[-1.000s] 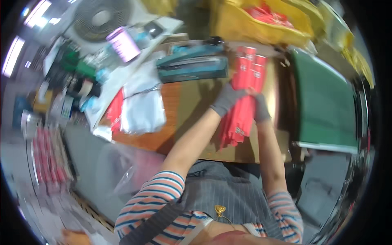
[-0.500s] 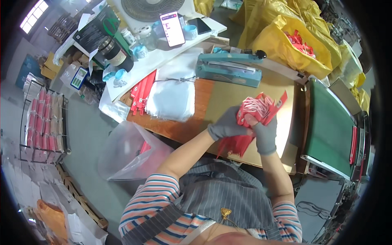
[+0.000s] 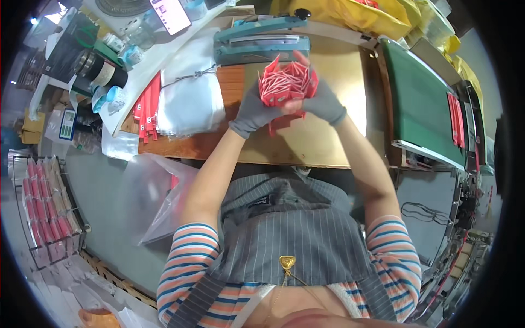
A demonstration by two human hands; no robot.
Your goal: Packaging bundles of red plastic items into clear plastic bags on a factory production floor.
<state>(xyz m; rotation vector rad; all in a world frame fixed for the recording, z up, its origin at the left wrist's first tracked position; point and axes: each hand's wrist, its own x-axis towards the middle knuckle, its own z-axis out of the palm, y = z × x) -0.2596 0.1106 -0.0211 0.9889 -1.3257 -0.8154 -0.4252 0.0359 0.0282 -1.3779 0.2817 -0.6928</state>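
Both my hands, in grey gloves with bare fingertips, are closed around a thick bundle of red paper strips. The bundle's upper end faces me and shows many pale folded edges; a few strips stick out below. My left hand grips its left side, and my right hand wraps the right side, with one finger raised at the far edge. The hands are above the tan tabletop, just short of a blue-green hand bag sealer. Left of them lies a stack of clear plastic bags with a dark tie across it.
More red strips lie beside the bags. A white shelf at the left holds a phone, jars and a flask. A green belt stands at the right. A clear plastic bag hangs below the table's left edge.
The bundle has moved left in the view and its packed ends are turned more squarely toward me. My right hand has shifted to its side. The whole view has swung.
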